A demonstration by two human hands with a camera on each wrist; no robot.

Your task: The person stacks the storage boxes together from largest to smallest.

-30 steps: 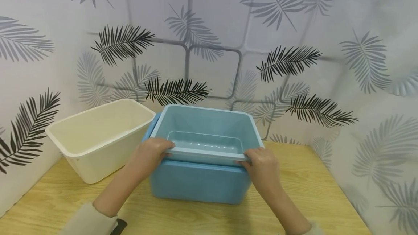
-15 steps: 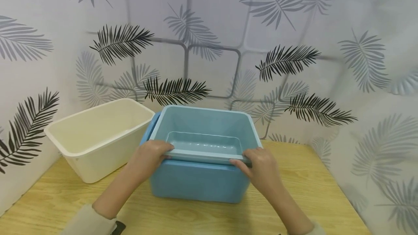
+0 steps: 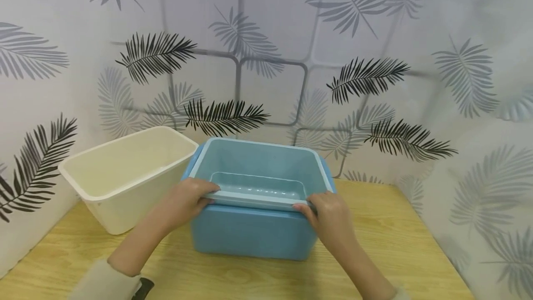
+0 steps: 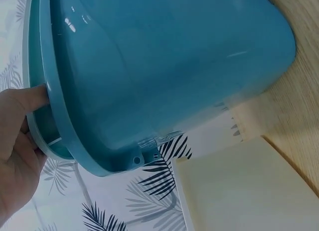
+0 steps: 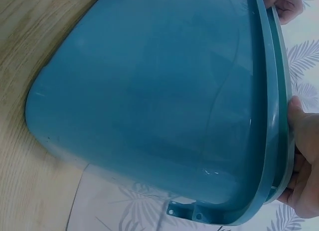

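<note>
A pale blue plastic bin [image 3: 258, 157] sits nested in a deeper blue bin [image 3: 254, 235], its rim just above the other's. My left hand [image 3: 189, 202] grips the pale bin's near rim at the left, thumb below the edge and fingers over it. Toward the right end of that same rim, my right hand [image 3: 333, 214] holds on in a like way. In the left wrist view the left hand [image 4: 20, 146] is at the narrow gap between the two rims. The right wrist view shows the right hand [image 5: 305, 164] on the pale rim, beyond the outer bin's lip.
A cream bin [image 3: 143, 200] stands at the left, close beside the blue pair. All of them rest on a wood-grain table [image 3: 383, 253]. Behind rises a wall [image 3: 275, 17] with a leaf pattern. The outer blue bin has a small bracket with holes [image 5: 187, 211] under its rim.
The pale blue bin has sunk a little deeper into the outer bin, whose rim now shows along the right side too. The right thumb has shifted under the rim. Both hands keep their hold.
</note>
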